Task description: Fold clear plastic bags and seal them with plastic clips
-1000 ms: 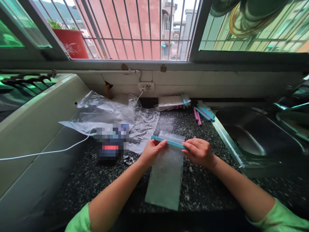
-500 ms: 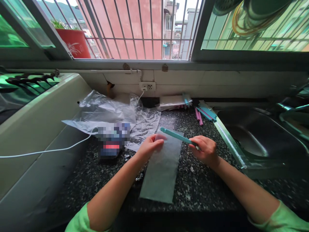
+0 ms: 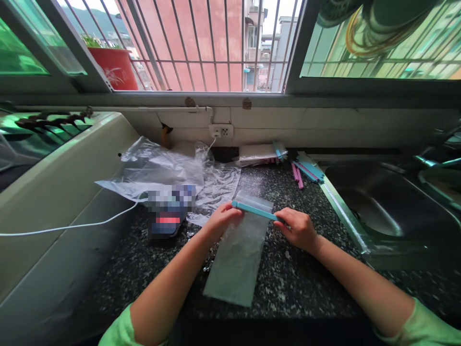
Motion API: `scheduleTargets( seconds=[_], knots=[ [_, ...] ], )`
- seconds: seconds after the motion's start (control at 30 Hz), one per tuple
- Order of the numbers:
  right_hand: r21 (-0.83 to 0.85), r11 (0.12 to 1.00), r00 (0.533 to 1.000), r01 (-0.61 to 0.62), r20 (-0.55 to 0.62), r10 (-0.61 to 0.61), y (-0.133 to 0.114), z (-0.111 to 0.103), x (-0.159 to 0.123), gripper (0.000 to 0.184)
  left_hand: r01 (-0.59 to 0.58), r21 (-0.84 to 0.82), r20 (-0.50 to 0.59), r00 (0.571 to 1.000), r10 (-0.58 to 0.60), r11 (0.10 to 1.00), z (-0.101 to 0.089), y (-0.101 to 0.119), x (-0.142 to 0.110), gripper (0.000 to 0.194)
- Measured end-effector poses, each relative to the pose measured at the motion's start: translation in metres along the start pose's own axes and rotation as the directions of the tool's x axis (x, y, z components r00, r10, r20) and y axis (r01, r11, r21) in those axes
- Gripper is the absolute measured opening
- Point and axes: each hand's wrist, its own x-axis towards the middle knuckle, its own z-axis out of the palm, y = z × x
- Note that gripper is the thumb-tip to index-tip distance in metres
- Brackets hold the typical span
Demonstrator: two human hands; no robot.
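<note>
A clear plastic bag hangs slanted over the front of the counter. Across its upper part lies a light-blue bag sealing clip, with a strip of the bag showing above it. My left hand pinches the bag's left edge, thumb on top, right by the clip's rounded left end. At the other end, my right hand is closed on the clip between thumb and fingers. Whether the clip is fastened on the bag cannot be made out.
Crumpled clear plastic and a blurred-out phone-like device with a white cable lie left. More blue and pink clips and a packet of bags rest behind. A steel sink is right, a stove left.
The clip came off the bag, held tilted in my right hand half a second ago, and now lies across the bag again, slightly lower. My left hand kept hold of the bag.
</note>
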Motion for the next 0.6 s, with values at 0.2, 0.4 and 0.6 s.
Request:
scheduleTargets(
  seconds=[0.2, 0.4, 0.6],
  knots=[
    [0.004, 1.0, 0.998, -0.005, 0.057, 0.005, 0.0012, 0.0004, -0.0012, 0.013, 0.012, -0.062, -0.015, 1.0, -0.013, 0.998, -0.0013, -0.003, 0.0029, 0.037],
    [-0.074, 0.993, 0.993, -0.091, 0.073, 0.096, 0.0, -0.0002, -0.0019, 0.015, -0.13, 0.185, -0.042, 0.989, 0.14, 0.974, 0.0006, 0.0005, 0.0026, 0.039],
    [0.015, 0.992, 0.99, -0.129, 0.064, 0.127, 0.002, 0.0019, -0.0025, 0.014, -0.158, 0.218, -0.053, 0.983, 0.173, 0.963, 0.0032, -0.0052, 0.0028, 0.041]
  ],
)
